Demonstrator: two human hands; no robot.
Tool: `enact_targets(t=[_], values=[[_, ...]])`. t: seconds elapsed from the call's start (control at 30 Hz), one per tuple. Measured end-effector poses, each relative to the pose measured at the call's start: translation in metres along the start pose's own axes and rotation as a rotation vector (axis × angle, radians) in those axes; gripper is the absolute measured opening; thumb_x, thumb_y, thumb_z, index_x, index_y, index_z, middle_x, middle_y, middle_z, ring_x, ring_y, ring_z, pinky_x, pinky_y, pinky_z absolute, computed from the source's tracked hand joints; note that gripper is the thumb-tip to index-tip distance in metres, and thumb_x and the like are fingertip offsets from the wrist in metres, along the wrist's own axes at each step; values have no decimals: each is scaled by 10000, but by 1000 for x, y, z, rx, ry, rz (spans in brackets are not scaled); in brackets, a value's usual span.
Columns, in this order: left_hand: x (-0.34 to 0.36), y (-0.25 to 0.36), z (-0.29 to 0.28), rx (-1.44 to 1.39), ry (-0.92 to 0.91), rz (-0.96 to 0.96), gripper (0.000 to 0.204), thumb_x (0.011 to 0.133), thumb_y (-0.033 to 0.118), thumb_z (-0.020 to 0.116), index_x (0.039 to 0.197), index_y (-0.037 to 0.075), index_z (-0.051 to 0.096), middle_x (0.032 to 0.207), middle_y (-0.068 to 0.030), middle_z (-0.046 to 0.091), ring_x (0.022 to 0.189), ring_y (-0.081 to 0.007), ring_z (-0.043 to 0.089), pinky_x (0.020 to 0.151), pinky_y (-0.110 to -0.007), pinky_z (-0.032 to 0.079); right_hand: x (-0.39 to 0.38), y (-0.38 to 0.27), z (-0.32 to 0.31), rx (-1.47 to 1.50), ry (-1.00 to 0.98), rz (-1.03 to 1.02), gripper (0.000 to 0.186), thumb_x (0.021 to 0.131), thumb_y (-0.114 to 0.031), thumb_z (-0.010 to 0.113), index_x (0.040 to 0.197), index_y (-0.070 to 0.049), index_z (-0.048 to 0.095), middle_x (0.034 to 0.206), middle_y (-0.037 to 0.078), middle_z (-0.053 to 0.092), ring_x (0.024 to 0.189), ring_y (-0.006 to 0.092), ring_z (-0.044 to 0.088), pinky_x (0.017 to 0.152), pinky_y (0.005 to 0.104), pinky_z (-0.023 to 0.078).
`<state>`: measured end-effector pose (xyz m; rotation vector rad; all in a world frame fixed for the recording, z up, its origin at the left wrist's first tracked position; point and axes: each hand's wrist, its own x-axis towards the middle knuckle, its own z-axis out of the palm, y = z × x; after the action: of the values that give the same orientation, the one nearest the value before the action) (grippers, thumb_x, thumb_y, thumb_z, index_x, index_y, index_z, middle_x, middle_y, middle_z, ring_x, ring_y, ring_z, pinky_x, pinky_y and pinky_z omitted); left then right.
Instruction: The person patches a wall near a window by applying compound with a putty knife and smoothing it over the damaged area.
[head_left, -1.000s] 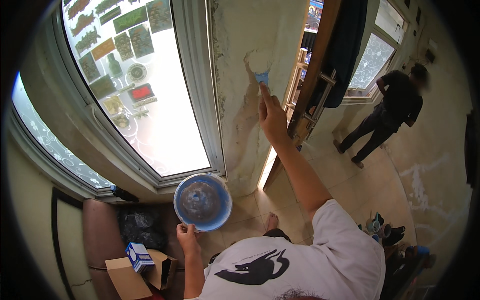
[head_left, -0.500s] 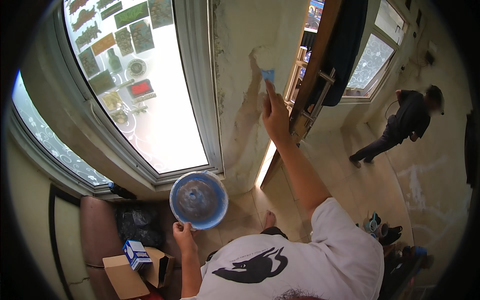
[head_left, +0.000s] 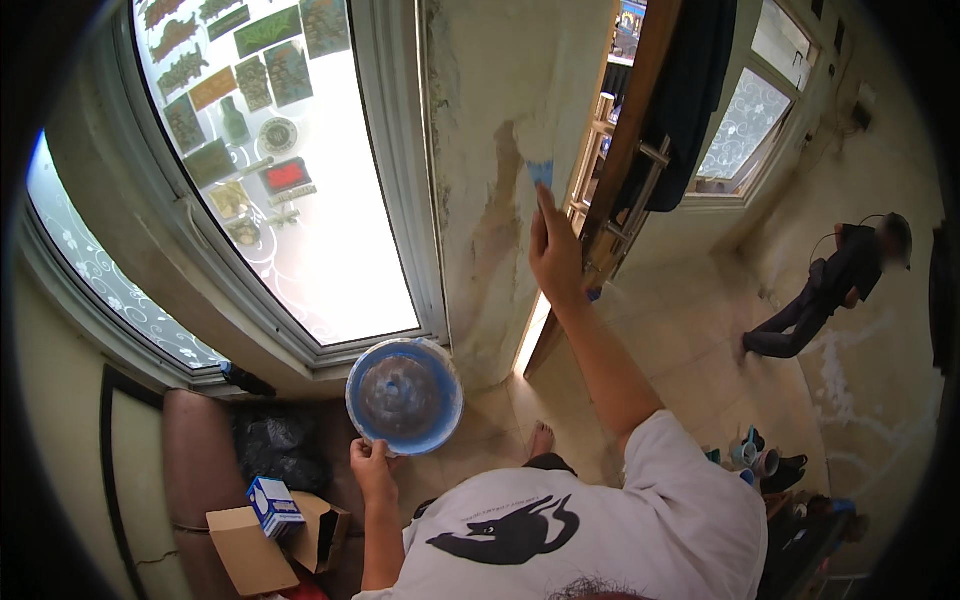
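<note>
My right hand (head_left: 556, 255) is closed round a small blue scraper (head_left: 540, 174), one finger stretched along it toward the blade. The blade lies against the wall (head_left: 468, 150) between the window and the door, beside a darker damp-looking patch (head_left: 497, 215). At the lower left, my left hand (head_left: 373, 468) pinches the near rim of a round blue basin (head_left: 441, 428). Greyish-white smears coat the inside of the basin, which has a small raised knob at its middle. Some fingers of the left hand are hidden under the rim.
A framed window (head_left: 431, 290) stands left of the patch, a wooden door (head_left: 625, 120) with a metal handle right of it. A cardboard box (head_left: 243, 545) and black plastic bag (head_left: 280, 445) lie lower left. Another person (head_left: 840, 285) is at the right, near cups (head_left: 745, 452).
My right hand and the scraper have come a little down the wall. The basin has shifted slightly right with my left hand. The other person has moved to the right and nearer.
</note>
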<state>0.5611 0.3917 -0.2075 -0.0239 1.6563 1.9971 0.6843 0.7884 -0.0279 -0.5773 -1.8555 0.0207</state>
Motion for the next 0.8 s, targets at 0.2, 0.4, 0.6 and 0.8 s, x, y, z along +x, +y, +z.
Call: enact_targets(t=[0.2, 0.4, 0.6, 0.8], values=[[4, -11, 4, 5, -8, 4, 176, 910, 42, 617, 1035, 29, 494, 977, -91, 598, 818, -178, 660, 678, -390, 649, -6, 8, 21, -8, -130, 66, 627, 969, -18, 564, 1541, -199, 380, 832, 155, 567, 698, 316, 607, 639, 417, 514], [5, -14, 1, -24, 3, -4, 167, 906, 41, 624, 1021, 35, 503, 973, -88, 598, 817, -173, 658, 667, -394, 647, -75, 14, 31, 89, -159, 63, 586, 973, -88, 578, 1523, -184, 400, 809, 150, 557, 630, 346, 606, 575, 442, 523], [6, -8, -2, -16, 28, -1, 171, 901, 30, 622, 1019, 35, 500, 983, -83, 594, 837, -171, 650, 684, -396, 643, -30, 5, 19, 6, -67, -57, 593, 967, -17, 578, 1523, -133, 407, 801, 126, 549, 627, 262, 564, 584, 367, 492], [9, -8, -1, -42, 32, -1, 170, 900, 20, 616, 1018, 36, 494, 974, -80, 590, 828, -169, 649, 690, -391, 644, -39, 19, 38, -21, -160, -9, 595, 950, -70, 606, 1508, -178, 429, 788, 135, 527, 623, 319, 582, 548, 432, 490]])
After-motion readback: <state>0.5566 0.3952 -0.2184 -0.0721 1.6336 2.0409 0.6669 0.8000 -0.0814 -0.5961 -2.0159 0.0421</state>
